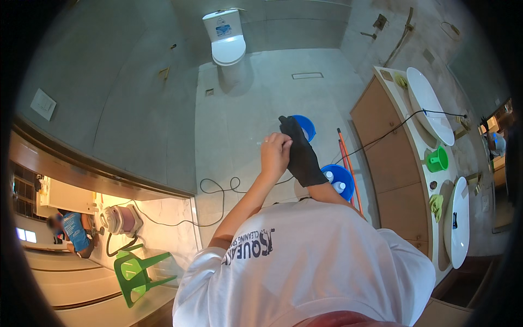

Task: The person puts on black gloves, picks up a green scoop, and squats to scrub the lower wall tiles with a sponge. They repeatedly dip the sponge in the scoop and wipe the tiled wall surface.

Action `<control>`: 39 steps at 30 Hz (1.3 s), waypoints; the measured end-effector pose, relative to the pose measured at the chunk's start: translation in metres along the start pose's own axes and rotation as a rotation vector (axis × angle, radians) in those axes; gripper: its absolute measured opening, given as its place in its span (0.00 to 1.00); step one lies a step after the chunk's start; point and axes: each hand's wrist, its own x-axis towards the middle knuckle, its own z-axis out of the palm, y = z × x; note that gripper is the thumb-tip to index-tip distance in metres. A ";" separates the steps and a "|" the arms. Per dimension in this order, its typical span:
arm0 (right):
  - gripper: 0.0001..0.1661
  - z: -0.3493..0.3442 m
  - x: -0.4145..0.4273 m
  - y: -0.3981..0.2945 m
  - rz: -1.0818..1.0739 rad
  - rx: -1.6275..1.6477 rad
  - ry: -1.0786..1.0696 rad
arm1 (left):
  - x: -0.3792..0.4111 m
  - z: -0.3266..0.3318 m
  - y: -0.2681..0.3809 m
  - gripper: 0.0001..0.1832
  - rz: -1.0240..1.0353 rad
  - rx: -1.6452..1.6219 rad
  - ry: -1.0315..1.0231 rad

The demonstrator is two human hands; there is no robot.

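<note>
My left hand [276, 154] is bare, and its fingers are pinched against the side of the black glove [304, 157] on my right hand. The gloved right hand [296, 139] points away from me over the floor, its fingers hard to make out against the dark fabric; no object shows in it. Partly behind the glove is a blue bucket [307, 122]. Closer to me, beside my right forearm, a second blue bucket [347, 180] holds white bottles [338, 187]. Long orange and red poles [350, 171] lie or lean just right of it.
A toilet [229, 51] stands ahead. At right, a vanity counter [425, 184] bears two white basins, a green dipper [437, 159] and yellow-green cloths [436, 206]. A black cable [222, 204] crosses the floor. Left, beyond the doorway, are a vacuum cleaner [120, 220], a green plastic stool [132, 272] and a crouching person.
</note>
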 end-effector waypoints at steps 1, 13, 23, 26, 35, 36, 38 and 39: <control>0.36 0.000 0.002 -0.004 0.024 -0.027 -0.006 | -0.002 0.001 0.000 0.06 -0.180 -0.172 -0.022; 0.33 -0.007 0.005 0.002 0.184 0.268 -0.203 | -0.010 -0.005 -0.018 0.06 -0.351 -0.687 -0.169; 0.20 -0.006 -0.009 0.006 -0.131 -0.914 -0.178 | 0.011 -0.050 0.014 0.16 -0.060 0.191 -0.290; 0.26 0.002 -0.003 0.006 0.148 0.280 -0.198 | 0.005 -0.031 -0.012 0.24 -0.222 0.319 -0.241; 0.30 0.025 -0.013 -0.005 1.100 3.007 -0.041 | 0.027 -0.044 -0.087 0.21 -0.726 -0.677 -0.393; 0.29 0.025 -0.014 -0.006 1.107 2.952 -0.111 | 0.028 -0.050 -0.095 0.20 -0.709 -0.637 -0.392; 0.27 0.018 -0.020 -0.008 1.094 2.834 -0.208 | 0.035 -0.056 -0.062 0.18 -0.761 -0.567 -0.392; 0.27 0.018 -0.022 -0.009 1.075 2.716 -0.252 | 0.038 -0.064 -0.047 0.17 -0.784 -0.525 -0.376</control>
